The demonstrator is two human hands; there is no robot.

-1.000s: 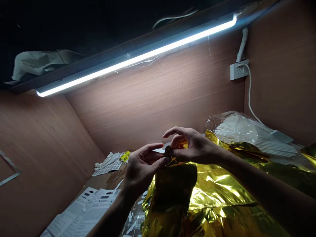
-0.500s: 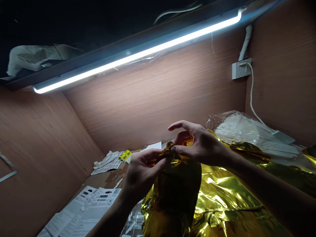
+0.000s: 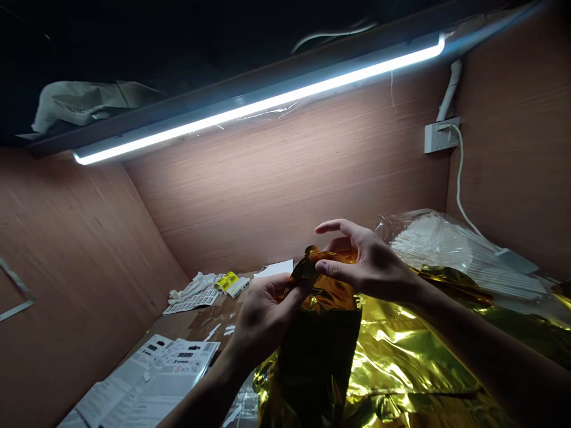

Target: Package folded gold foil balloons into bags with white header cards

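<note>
My left hand (image 3: 270, 306) pinches the upper left edge of a shiny gold foil sheet (image 3: 319, 351), which hangs down in front of me and may be a bag or balloon. At the same upper edge is my right hand (image 3: 361, 255), its thumb on the near side of the foil and its index finger stretched out above. The other right fingers curl behind the foil, partly hidden. More crumpled gold foil (image 3: 401, 351) spreads below my right forearm.
Printed cards (image 3: 165, 374) lie on the left of the cardboard-covered table. Behind them are a label sheet (image 3: 191, 300) and a yellow sticker roll (image 3: 226, 282). A clear bag of white sticks (image 3: 464, 249) lies at the back right. A lit tube lamp (image 3: 267, 104) and a wall socket (image 3: 441, 135) sit above.
The foil's top edge has opened out wider between my hands, showing more amber inner surface. My right hand has shifted slightly right. The view has tilted a little.
</note>
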